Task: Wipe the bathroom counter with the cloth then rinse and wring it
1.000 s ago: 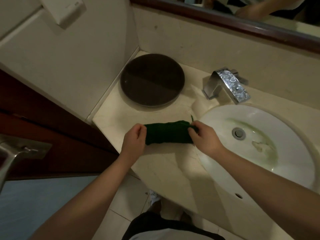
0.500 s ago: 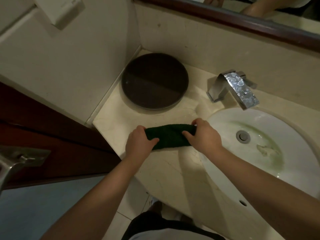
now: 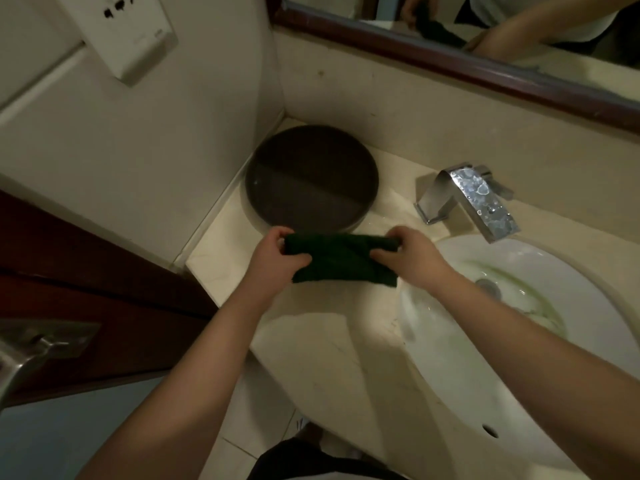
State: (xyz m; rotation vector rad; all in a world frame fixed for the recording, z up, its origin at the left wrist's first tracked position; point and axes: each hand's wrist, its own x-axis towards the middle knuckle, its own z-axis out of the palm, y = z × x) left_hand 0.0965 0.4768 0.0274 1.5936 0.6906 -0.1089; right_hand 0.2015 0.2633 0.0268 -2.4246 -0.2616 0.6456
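Cloth (image 3: 341, 259): dark green, folded, near the counter (image 3: 332, 358) left edge.
Left hand (image 3: 277, 259): grips its left end.
Right hand (image 3: 412, 256): pinches its right end.

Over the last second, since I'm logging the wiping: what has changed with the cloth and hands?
Both hands, left and right, kept their grip on the cloth and slid it away from the person, up to the edge of the round dark tray. The hands turned inward on its ends. The tray, tap and sink stayed put.
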